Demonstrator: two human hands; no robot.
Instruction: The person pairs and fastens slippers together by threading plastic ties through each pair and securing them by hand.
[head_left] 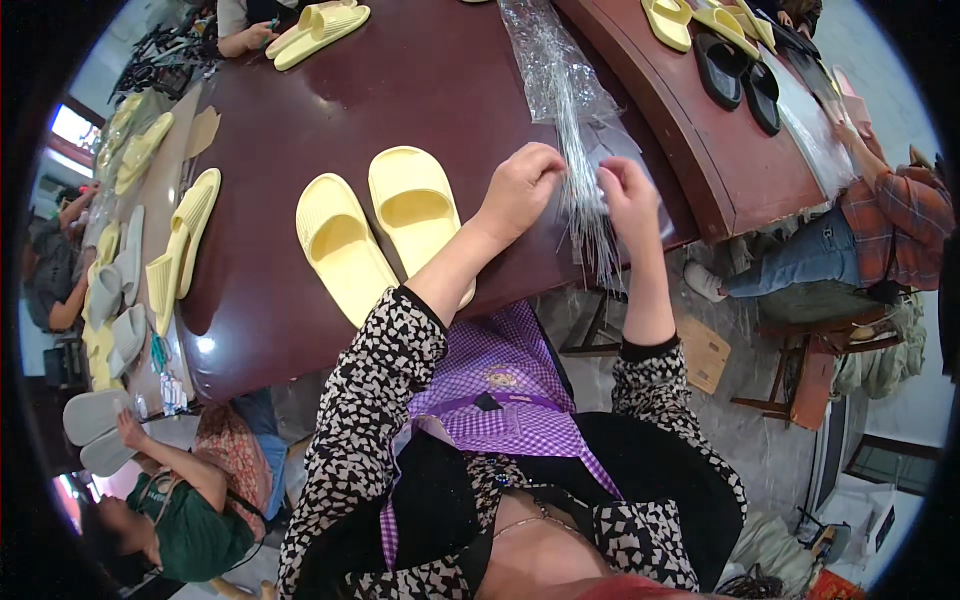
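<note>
My left hand (520, 185) and my right hand (628, 192) meet over a bundle of thin clear plastic strips (585, 215) that hangs off the edge of the dark brown table (400, 70). Both hands pinch at the strips, fingers closed on them. The bundle runs back into a stack of clear plastic bags (555, 70) lying on the table. Just left of my left hand a pair of pale yellow slides (378, 228) lies side by side, soles down.
More yellow slides (318, 30) lie at the far edge by another person's hand. Yellow and grey slides (150, 250) pile at the left. A second table (720, 160) holds black and yellow slides. People sit at right (880, 220) and lower left (180, 510).
</note>
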